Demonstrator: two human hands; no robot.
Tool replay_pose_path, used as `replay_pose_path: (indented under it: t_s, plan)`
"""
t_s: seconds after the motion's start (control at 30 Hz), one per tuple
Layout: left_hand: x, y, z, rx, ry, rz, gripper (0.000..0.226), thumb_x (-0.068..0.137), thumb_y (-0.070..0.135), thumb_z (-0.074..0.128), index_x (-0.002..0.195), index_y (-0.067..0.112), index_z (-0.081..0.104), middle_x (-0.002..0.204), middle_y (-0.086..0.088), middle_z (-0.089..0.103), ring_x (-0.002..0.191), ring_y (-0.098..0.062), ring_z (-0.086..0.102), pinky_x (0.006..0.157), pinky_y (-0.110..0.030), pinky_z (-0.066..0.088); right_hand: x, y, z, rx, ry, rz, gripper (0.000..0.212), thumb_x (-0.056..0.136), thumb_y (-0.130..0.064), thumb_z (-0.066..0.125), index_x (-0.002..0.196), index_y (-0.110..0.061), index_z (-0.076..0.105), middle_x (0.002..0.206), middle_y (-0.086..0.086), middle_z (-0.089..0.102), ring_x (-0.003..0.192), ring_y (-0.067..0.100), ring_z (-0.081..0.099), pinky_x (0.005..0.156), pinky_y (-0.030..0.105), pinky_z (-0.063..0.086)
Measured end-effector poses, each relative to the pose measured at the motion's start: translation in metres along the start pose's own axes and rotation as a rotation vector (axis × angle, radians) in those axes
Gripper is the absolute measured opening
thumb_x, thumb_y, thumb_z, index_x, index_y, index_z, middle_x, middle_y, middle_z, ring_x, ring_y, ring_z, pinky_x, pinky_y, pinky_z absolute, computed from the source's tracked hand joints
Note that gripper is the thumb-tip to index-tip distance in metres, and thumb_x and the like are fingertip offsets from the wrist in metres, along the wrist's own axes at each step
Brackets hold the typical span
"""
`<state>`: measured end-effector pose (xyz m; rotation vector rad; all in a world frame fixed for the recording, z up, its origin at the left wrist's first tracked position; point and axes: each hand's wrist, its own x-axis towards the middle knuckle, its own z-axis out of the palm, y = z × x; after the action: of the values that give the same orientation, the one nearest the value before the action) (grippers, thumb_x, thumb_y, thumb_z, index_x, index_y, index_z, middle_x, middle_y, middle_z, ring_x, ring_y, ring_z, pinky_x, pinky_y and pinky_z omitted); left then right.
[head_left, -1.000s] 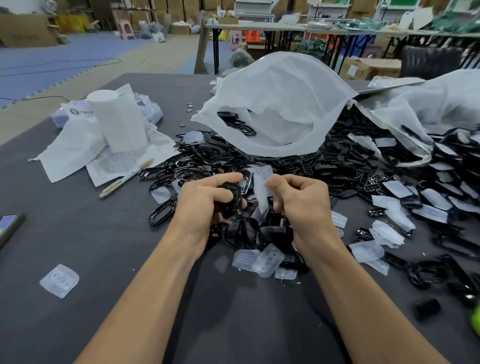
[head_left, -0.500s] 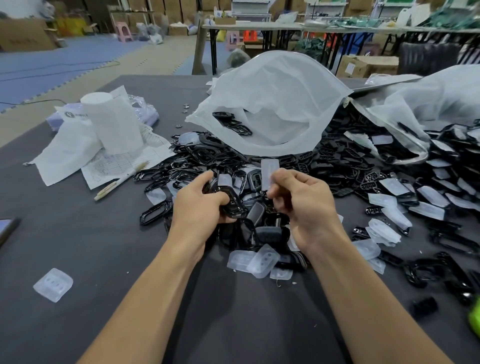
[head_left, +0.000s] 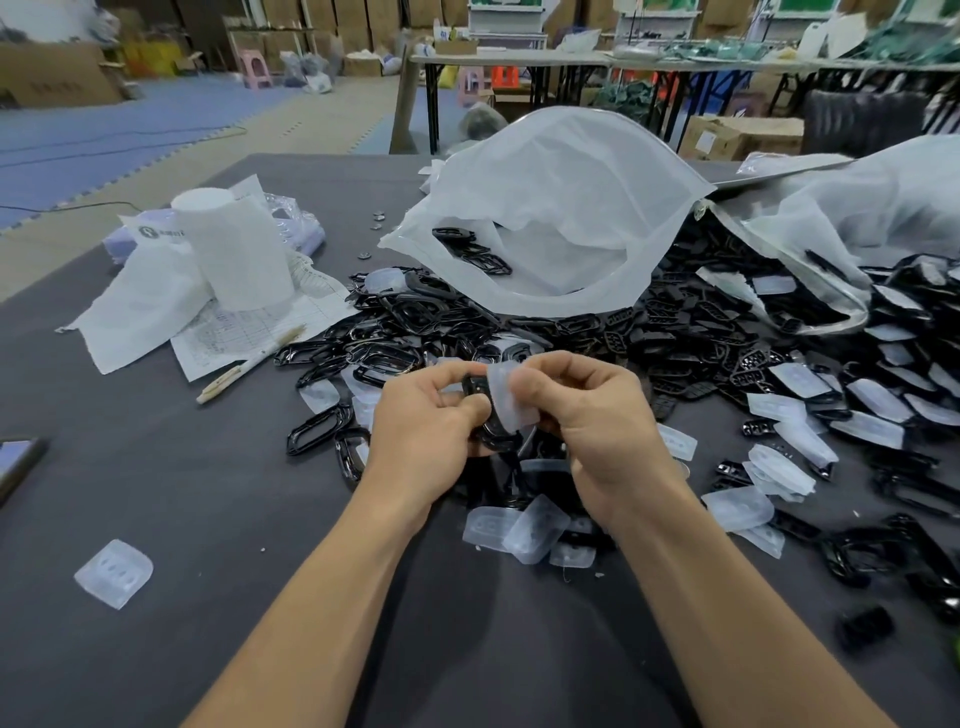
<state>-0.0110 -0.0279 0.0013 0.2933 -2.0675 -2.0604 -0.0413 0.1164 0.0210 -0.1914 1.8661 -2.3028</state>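
Head view: left hand (head_left: 421, 431) grips black frame (head_left: 487, 435), right hand (head_left: 597, 431) pinches clear pad (head_left: 511, 400) against it; hands together, in front of white bag (head_left: 561, 208) (mouth open, few black parts inside), above near edge of parts pile (head_left: 675, 332) on dark table (head_left: 208, 493).

One black frame (head_left: 480, 418) is in the left hand (head_left: 421, 441) and one clear pad (head_left: 511, 400) in the right hand (head_left: 597, 431). Two white bags (head_left: 561, 208) lie far on the worktop (head_left: 218, 499). To the left are one paper roll (head_left: 234, 249), one pen (head_left: 249, 364) and one phone (head_left: 18, 462). One lone pad (head_left: 113, 572) lies near left, and three small discs (head_left: 377, 215) far off. The parts in the heap (head_left: 675, 332) are too many to count.
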Motion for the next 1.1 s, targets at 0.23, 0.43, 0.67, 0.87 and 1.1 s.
replay_pose_path:
  t_s: [0.23,0.43,0.67,0.87,1.1]
  plan:
    - [-0.005,0.002,0.005,-0.194,-0.063,-0.062,0.026,0.091,-0.006,0.07,0.099,0.017,0.079,0.077,-0.015,0.078,0.063,-0.018,0.074,0.055,-0.025,0.058,-0.007,0.011,0.007,-0.427,0.146,-0.113,0.007,0.073,-0.024,0.084,0.071,-0.03,0.08,0.064,0.0,0.075,0.069,0.029,0.073,0.067,0.046,0.064]
    - [-0.002,0.002,0.001,-0.311,-0.143,-0.116,0.031,0.096,-0.011,0.058,0.107,0.011,0.078,0.087,-0.017,0.073,0.072,-0.022,0.075,0.068,-0.034,0.063,-0.002,0.013,0.007,-0.534,0.237,-0.207,0.014,0.078,-0.022,0.084,0.068,-0.029,0.077,0.061,-0.012,0.071,0.054,0.0,0.063,0.052,0.015,0.048]
    - [-0.003,0.002,0.001,-0.311,-0.177,-0.127,0.034,0.096,-0.012,0.053,0.112,0.008,0.077,0.097,-0.023,0.061,0.09,-0.034,0.066,0.075,-0.036,0.063,-0.003,0.013,0.006,-0.584,0.295,-0.237,0.016,0.077,-0.025,0.086,0.066,-0.027,0.075,0.06,-0.013,0.07,0.056,0.004,0.067,0.056,0.023,0.057]
    - [-0.005,0.004,0.003,-0.317,-0.154,-0.103,0.033,0.091,-0.009,0.06,0.098,0.014,0.083,0.094,-0.021,0.066,0.085,-0.029,0.068,0.069,-0.032,0.062,-0.002,0.014,0.007,-0.601,0.322,-0.24,0.019,0.077,-0.033,0.084,0.07,-0.024,0.069,0.065,-0.014,0.07,0.06,0.005,0.066,0.062,0.029,0.058]
    - [-0.007,0.005,0.009,-0.297,-0.023,-0.108,0.036,0.095,-0.011,0.056,0.093,0.015,0.081,0.085,-0.018,0.069,0.07,-0.021,0.069,0.061,-0.027,0.061,0.004,0.013,-0.001,-0.626,0.165,-0.177,0.016,0.078,-0.031,0.083,0.076,-0.027,0.068,0.071,-0.013,0.071,0.063,0.003,0.065,0.062,0.022,0.054]
